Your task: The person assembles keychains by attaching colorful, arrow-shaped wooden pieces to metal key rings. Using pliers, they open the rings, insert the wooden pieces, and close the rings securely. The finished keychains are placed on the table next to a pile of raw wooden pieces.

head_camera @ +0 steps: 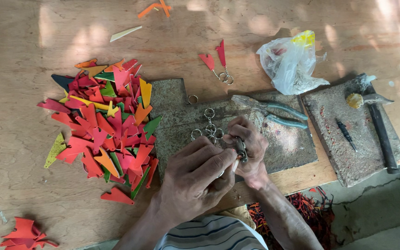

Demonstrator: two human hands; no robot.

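My left hand (194, 176) and my right hand (251, 148) meet over a flat stone slab (172, 99). My right hand pinches a small metal clasp (241, 149), and my left fingers press against it from the left. Several key rings on short chains (208, 128) lie on the slab just above my hands, and one loose ring (192, 98) lies farther up. A big heap of red, orange, green and yellow leather cut-outs (107, 127) sits to the left of the slab.
Grey-handled pliers (274, 113) lie on the slab's right part. A second stone (348, 134) holds a hammer (378, 125) and a small punch (346, 135). A plastic bag (290, 62), two finished red key fobs (218, 62) and stray scraps (24, 234) lie about.
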